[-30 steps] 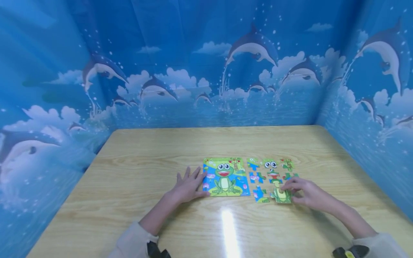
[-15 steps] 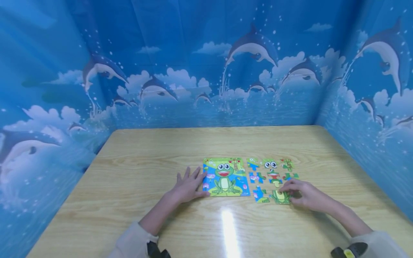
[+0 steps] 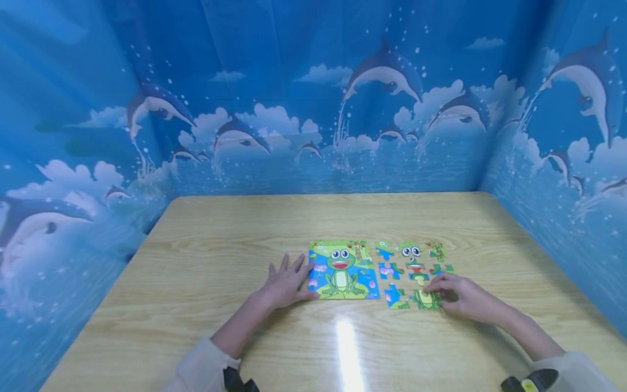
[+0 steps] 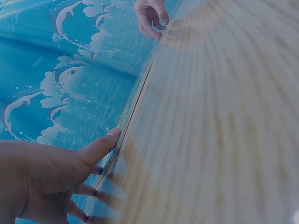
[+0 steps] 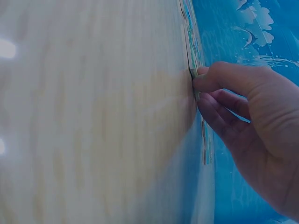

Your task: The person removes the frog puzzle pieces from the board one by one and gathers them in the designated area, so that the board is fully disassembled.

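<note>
In the head view my left hand (image 3: 284,283) lies with spread fingers at the left edge of a square frog picture board (image 3: 342,272), its thumb and fingertips touching that edge. To the right of the board, several loose jigsaw pieces lie in rough rows. My right hand (image 3: 465,295) pinches the frog-belly puzzle piece (image 3: 425,300) in the bottom row, which appears flat on the table. Seen from the right wrist, the thumb and fingers of the right hand (image 5: 247,102) meet at the table surface; the piece itself is mostly hidden there.
Just above the pinched piece is the frog-mouth piece (image 3: 416,267), and the frog-eyes piece (image 3: 410,250) sits higher. A blue corner piece (image 3: 394,296) lies to its left. The wooden table (image 3: 235,223) is walled by a blue dolphin curtain (image 3: 274,81).
The frog-belly piece in my right hand has shifted slightly left and down, away from the mouth piece, then stayed nearly still. My left hand has not moved.
</note>
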Tool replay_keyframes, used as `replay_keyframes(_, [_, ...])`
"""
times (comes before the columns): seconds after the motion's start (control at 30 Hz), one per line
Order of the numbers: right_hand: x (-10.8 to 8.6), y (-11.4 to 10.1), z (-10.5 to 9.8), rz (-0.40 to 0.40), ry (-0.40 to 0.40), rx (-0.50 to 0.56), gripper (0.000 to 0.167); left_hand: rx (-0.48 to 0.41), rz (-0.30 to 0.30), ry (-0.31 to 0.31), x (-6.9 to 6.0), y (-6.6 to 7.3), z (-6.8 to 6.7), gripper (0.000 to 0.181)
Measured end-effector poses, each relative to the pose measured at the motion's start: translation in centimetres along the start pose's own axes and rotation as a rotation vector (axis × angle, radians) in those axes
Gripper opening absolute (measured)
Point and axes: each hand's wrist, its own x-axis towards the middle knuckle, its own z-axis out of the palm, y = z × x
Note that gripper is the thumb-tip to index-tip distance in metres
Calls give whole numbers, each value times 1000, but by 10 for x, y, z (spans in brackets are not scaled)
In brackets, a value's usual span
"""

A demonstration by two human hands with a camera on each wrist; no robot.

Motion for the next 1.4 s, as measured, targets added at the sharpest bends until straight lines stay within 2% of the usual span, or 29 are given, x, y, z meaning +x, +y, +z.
replay_keyframes(0.27, [0, 1, 0, 4, -9, 2, 37, 3, 3, 0, 0, 0, 0, 80])
replay_keyframes(0.53, [0, 1, -2, 48, -13, 45, 36, 6, -1, -10, -1, 0, 0, 81])
replay_keyframes(0.7, [5, -7, -9, 12, 29, 28, 30, 11, 2, -11, 0, 1, 0, 81])
replay_keyframes(0.83, [17, -18, -15, -31, 66, 2, 26, 10, -1, -8, 0, 0, 0, 80])
replay_keyframes(1.0, [41, -33, -15, -39, 57, 5, 26, 7, 0, -5, 0, -1, 0, 80])
replay_keyframes(1.13, [62, -39, -8, -83, 46, 31, 24, 1, 13, 3, 0, -2, 1, 80])
replay_keyframes(1.4, [94, -49, 14, -94, 9, 57, 21, -9, 9, 2, 0, 0, 0, 81])
